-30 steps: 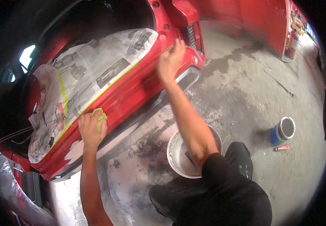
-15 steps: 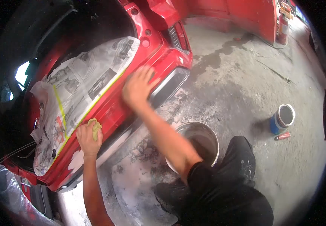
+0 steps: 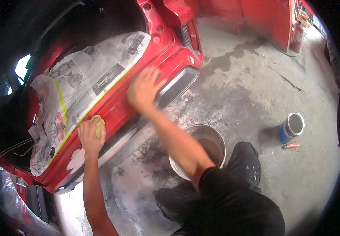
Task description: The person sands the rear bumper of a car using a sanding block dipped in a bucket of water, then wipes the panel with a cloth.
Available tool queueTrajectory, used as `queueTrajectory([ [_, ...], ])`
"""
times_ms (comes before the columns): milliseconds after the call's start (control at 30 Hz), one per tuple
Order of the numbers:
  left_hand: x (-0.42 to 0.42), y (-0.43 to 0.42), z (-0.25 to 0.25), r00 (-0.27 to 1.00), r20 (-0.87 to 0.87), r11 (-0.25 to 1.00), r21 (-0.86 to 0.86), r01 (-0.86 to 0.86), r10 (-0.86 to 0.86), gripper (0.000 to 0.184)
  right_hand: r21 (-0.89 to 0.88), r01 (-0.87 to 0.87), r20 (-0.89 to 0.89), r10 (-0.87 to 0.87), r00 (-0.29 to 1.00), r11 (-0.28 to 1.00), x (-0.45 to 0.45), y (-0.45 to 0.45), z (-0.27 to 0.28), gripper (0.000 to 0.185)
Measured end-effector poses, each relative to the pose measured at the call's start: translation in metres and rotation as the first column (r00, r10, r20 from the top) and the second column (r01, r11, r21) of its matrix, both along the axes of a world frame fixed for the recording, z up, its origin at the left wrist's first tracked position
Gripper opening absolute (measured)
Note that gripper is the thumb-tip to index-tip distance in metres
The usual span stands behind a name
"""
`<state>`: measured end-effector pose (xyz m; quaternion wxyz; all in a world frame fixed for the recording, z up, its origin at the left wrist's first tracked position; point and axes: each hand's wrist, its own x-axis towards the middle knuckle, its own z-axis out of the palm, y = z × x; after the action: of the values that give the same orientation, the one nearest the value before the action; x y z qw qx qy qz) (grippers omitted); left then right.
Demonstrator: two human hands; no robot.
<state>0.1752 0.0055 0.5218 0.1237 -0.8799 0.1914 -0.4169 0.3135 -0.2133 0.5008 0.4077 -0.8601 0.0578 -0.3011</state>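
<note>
My left hand (image 3: 91,137) is closed around a crumpled yellow sponge (image 3: 98,125), resting at the edge of the red car bumper (image 3: 113,118). Farther along the same bumper, my right hand (image 3: 143,90) lies on the painted surface with its fingers stretched out and slightly blurred. Whether anything is under that palm is hidden. Sheets of newspaper (image 3: 91,70) cover the opening beside both hands, held along the edge by yellow-green masking tape (image 3: 106,96). A pale bare patch (image 3: 76,160) shows on the bumper below my left hand.
A bucket (image 3: 221,143) stands on the floor between my right forearm and my knees. To the right are a blue can (image 3: 285,133) with a grey top and a small red tube (image 3: 291,145). A fire extinguisher (image 3: 297,37) stands by the red wall (image 3: 252,23).
The view has shifted slightly, moving the car and floor items a little. Both hands stay on the bumper, with the sponge still in the left; the right has barely moved along the paint.
</note>
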Motion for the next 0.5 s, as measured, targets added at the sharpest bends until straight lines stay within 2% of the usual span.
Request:
queueTrajectory([
  [33, 0.001, -0.003, 0.001, 1.000, 0.013, 1.000, 0.001, 0.008, -0.008, 0.036, 0.010, 0.028, 0.103, -0.029, 0.994, 1.000, -0.010, 0.038, -0.016, 0.068],
  [100, -0.003, -0.004, 0.001, 1.000, 0.021, 1.000, 0.014, 0.014, -0.014, 0.035, 0.072, -0.093, 0.117, 0.085, 0.990, 0.993, -0.038, 0.058, -0.019, 0.067],
  [133, -0.001, -0.004, 0.003, 0.999, 0.027, 1.000, 0.018, 0.019, -0.019, 0.035, 0.046, -0.033, 0.098, 0.028, 0.995, 0.998, -0.027, 0.054, -0.019, 0.069],
  [200, -0.003, -0.001, -0.001, 0.999, 0.034, 1.000, 0.009, 0.013, -0.013, 0.035, -0.027, 0.072, 0.061, -0.070, 0.996, 0.997, 0.016, 0.029, -0.021, 0.074],
  [233, -0.001, -0.002, 0.001, 0.999, 0.030, 1.000, 0.003, 0.028, -0.028, 0.034, -0.066, 0.064, 0.003, -0.064, 0.998, 0.996, 0.028, -0.003, -0.011, 0.072],
  [300, -0.003, -0.007, 0.003, 0.998, 0.022, 0.999, -0.016, 0.052, -0.052, 0.033, 0.034, -0.045, -0.023, 0.046, 0.999, 0.998, 0.042, -0.038, -0.003, 0.071],
  [367, -0.005, -0.001, -0.002, 1.000, 0.018, 1.000, -0.013, 0.021, -0.021, 0.035, -0.133, 0.099, 0.080, -0.089, 0.993, 0.986, 0.023, 0.001, -0.020, 0.070],
  [400, 0.000, -0.001, 0.000, 1.000, 0.026, 1.000, -0.002, 0.015, -0.015, 0.036, -0.136, 0.102, 0.112, -0.087, 0.990, 0.985, 0.002, 0.031, -0.025, 0.071],
  [433, 0.000, -0.003, 0.002, 0.999, 0.031, 1.000, 0.004, 0.014, -0.014, 0.036, -0.095, -0.022, 0.084, 0.030, 0.996, 0.995, -0.019, 0.060, -0.030, 0.072],
  [500, -0.003, -0.003, 0.001, 0.999, 0.029, 1.000, 0.017, 0.013, -0.013, 0.037, 0.032, -0.112, 0.117, 0.107, 0.987, 0.993, -0.042, 0.067, -0.025, 0.066],
])
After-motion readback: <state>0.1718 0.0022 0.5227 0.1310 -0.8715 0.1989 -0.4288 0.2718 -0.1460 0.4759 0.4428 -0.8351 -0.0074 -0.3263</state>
